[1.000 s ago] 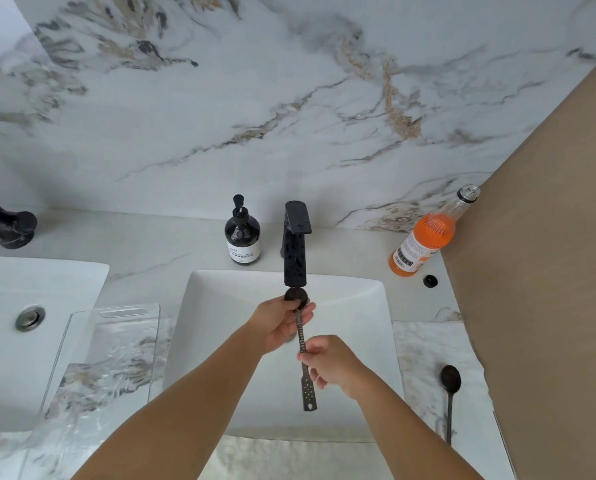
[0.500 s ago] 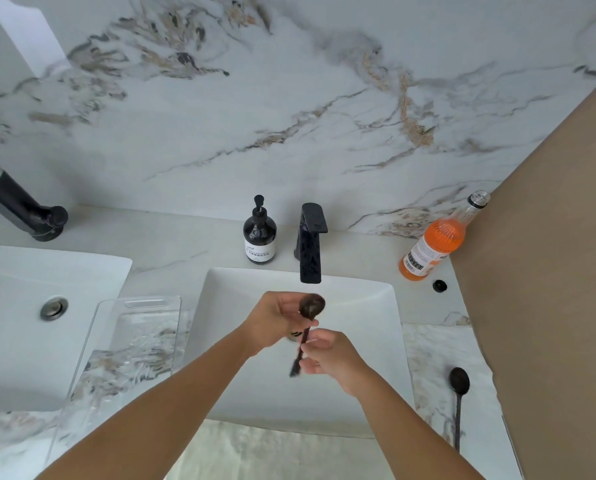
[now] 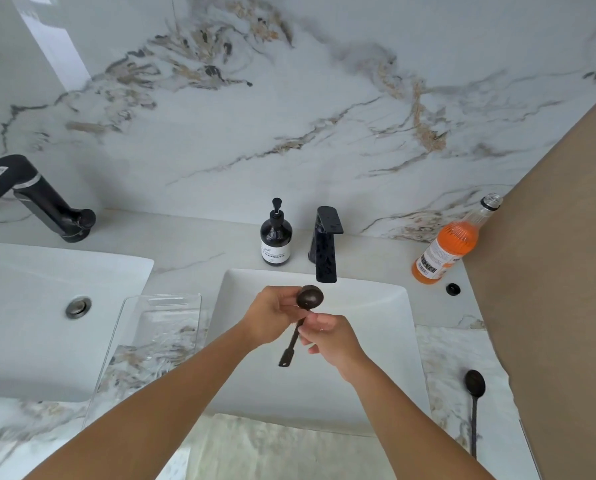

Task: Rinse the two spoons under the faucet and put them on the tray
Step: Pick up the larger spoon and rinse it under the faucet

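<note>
Over the white basin (image 3: 386, 341) I hold a black spoon (image 3: 309, 296) with both hands, its bowl just below and left of the black faucet's spout (image 3: 326, 254). My left hand (image 3: 270, 317) pinches the bowl, and my right hand (image 3: 331, 336) grips the handle's middle, the handle end pointing down and left. No water stream is visible. A second black spoon (image 3: 475, 386) lies on the marble counter at the right. The clear tray (image 3: 123, 341) sits on the counter left of the basin with nothing in it.
A dark soap pump bottle (image 3: 276, 237) stands left of the faucet. An orange drink bottle (image 3: 452, 244) leans by the brown wall (image 3: 559, 271), a small black cap (image 3: 453, 288) beside it. Another sink (image 3: 47, 323) with a black faucet (image 3: 37, 199) lies at the left.
The spoon's bowl has dropped away from the spout and shifted left, and the handle has tilted from vertical to down-left. My view has turned left, so everything sits further right.
</note>
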The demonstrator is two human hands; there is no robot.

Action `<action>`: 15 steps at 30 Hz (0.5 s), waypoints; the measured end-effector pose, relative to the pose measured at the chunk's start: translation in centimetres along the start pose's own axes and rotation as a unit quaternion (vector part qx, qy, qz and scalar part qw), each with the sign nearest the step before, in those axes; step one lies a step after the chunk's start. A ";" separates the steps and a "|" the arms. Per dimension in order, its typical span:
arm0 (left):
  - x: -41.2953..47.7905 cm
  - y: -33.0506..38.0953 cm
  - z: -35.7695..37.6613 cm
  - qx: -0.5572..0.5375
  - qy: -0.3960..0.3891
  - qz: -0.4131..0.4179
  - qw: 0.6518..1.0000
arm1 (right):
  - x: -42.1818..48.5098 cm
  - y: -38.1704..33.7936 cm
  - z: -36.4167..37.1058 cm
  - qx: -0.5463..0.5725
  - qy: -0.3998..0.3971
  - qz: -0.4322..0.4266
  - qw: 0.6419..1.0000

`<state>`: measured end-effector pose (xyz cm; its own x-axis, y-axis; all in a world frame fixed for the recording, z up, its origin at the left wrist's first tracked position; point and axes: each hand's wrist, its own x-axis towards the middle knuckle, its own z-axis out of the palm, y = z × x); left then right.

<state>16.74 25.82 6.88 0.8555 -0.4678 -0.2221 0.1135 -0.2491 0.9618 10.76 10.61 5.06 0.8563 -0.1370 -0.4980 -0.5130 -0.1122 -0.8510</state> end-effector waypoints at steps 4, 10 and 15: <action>-0.3 0.0 -0.2 -0.025 0.026 0.019 0.999 | -0.2 -0.3 0.2 -0.116 0.079 -0.081 0.987; -1.0 0.6 0.5 0.249 0.029 0.150 0.956 | -0.8 -0.9 0.9 -0.177 0.109 -0.095 0.974; -1.6 0.9 -0.3 0.336 0.126 0.241 0.902 | -0.4 -3.0 2.3 -0.189 0.134 -0.078 0.969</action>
<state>15.63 26.54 8.13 0.8211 -0.4724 0.3203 -0.5613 -0.5665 0.6033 12.08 13.23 7.42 0.9049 -0.3349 -0.2628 -0.4069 -0.4989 -0.7652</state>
